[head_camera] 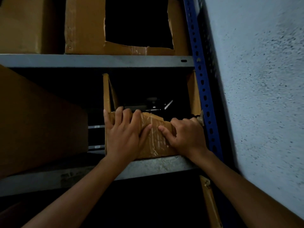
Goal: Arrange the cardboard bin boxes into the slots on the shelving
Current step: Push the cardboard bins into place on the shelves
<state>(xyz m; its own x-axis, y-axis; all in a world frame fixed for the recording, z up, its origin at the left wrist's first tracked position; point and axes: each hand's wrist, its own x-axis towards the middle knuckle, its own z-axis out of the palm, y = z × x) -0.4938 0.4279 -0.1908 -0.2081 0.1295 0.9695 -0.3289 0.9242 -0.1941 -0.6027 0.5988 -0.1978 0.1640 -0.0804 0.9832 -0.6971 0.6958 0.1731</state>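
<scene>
A cardboard bin box (155, 139) with a cut-open front and clear tape on its low front panel sits on the middle shelf (158, 165), hard against the blue upright. My left hand (125, 134) lies flat on the front panel with its fingertips hooked over the top edge. My right hand (185, 134) grips the panel's torn right top edge, fingers curled over it and thumb on the front. Dark items lie inside the box, too dim to make out.
A second cut-open box (85, 27) and a plain box (23, 23) stand on the upper shelf (92, 60). A large tilted box (37, 122) fills the left of the middle shelf. The blue perforated upright (199, 71) and a rough white wall (263, 79) close off the right.
</scene>
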